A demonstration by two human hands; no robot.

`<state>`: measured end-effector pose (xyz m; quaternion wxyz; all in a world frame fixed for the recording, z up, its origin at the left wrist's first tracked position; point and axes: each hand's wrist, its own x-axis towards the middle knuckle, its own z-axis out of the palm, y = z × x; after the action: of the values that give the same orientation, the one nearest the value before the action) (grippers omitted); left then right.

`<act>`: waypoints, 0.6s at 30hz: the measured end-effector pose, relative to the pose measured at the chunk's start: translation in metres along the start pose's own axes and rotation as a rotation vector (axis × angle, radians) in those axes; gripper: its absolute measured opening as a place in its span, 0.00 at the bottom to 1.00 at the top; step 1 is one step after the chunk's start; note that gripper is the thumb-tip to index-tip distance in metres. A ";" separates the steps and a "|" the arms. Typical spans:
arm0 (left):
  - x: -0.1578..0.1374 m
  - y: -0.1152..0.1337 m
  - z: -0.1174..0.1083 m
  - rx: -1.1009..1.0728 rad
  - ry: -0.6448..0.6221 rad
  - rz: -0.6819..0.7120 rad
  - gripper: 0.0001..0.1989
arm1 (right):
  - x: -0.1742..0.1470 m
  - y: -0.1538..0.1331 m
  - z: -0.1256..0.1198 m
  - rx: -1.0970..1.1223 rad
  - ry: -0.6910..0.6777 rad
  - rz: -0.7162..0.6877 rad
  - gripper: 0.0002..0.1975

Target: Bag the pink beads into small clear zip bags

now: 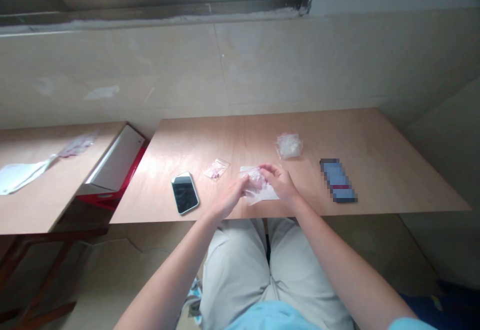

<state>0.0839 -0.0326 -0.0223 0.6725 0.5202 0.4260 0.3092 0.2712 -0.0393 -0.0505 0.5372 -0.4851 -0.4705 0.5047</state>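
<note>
Pinching a small clear bag (258, 186) of pinkish bits, left hand (229, 196) and right hand (280, 182) clamp its opposite edges above the table (375, 145).

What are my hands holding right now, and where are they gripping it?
Both hands hold a small clear plastic bag with pinkish contents: left hand at its left edge, right hand at its upper right, low over the table.

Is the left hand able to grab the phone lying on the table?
Probably yes. The phone lies face up just left of the left hand, with bare table between them. But that hand is busy now, holding the small plastic bag with the right hand.
</note>
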 end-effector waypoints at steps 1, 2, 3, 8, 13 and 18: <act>-0.001 0.000 0.001 0.016 -0.051 0.003 0.26 | -0.001 -0.006 0.007 -0.006 -0.069 0.003 0.18; -0.002 0.001 0.001 0.065 -0.089 0.017 0.28 | -0.001 -0.011 0.011 -0.019 -0.104 -0.001 0.17; -0.002 0.002 0.000 0.095 -0.122 0.024 0.29 | 0.001 -0.013 0.013 -0.034 -0.104 -0.013 0.16; 0.003 0.012 -0.032 0.556 -0.041 0.148 0.24 | 0.048 0.000 -0.032 -0.152 0.169 -0.087 0.17; 0.025 0.008 -0.096 1.069 0.344 0.263 0.18 | 0.110 0.012 -0.103 -0.430 0.386 -0.086 0.20; 0.047 -0.003 -0.127 1.279 0.368 0.190 0.21 | 0.135 0.011 -0.128 -0.584 0.407 -0.139 0.14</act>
<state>-0.0088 0.0627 -0.0494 0.1180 0.7904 0.5852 0.1374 0.4041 0.0898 -0.0707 0.4918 -0.6754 -0.5102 0.2044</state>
